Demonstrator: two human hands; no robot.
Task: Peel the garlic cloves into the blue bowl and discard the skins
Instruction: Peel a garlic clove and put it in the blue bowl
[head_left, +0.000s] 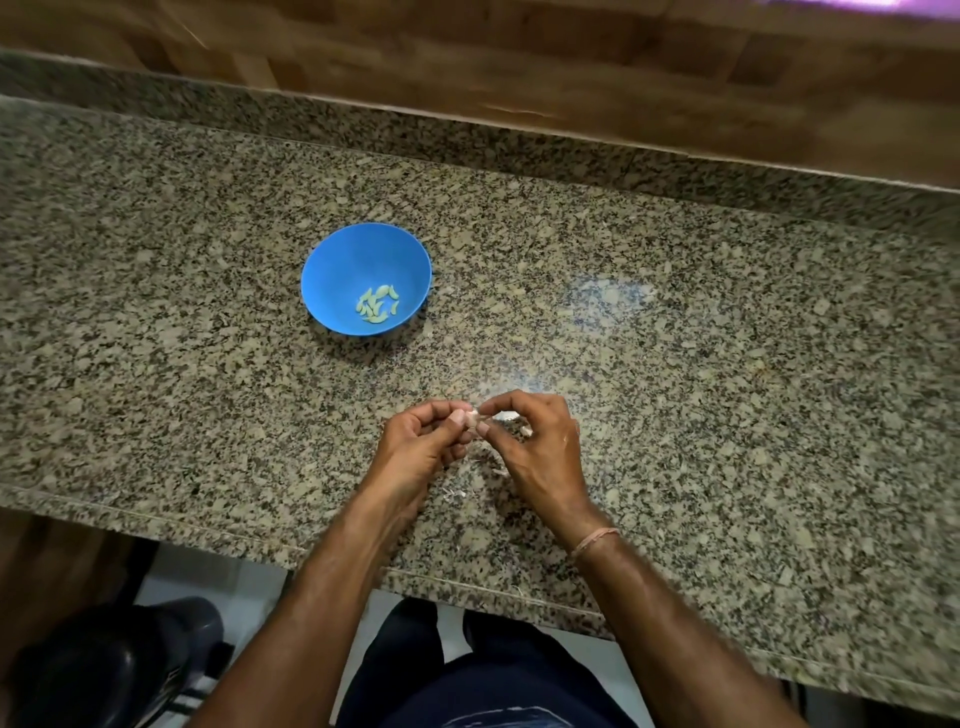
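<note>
**A:** Which way for the drop?

**B:** On the speckled granite worktop (675, 338), the round blue plastic bowl (337, 260) sits up-left of centre frame, nearer my left hand (421, 441) than my right hand (535, 447).

**A:** And the grip?

**B:** Both pinched tight, fingertips on one small pale garlic clove (471, 417), lower centre.

Cloves (377, 304) in bowl (332, 254); bowl on counter (727, 338); skin scraps (501, 473) before bowl, rightward.

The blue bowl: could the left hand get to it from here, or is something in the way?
Probably yes. Only granite counter lies between the left hand and the blue bowl, ahead and to its left. It shares a pinch on a garlic clove with the right hand, though.
</note>
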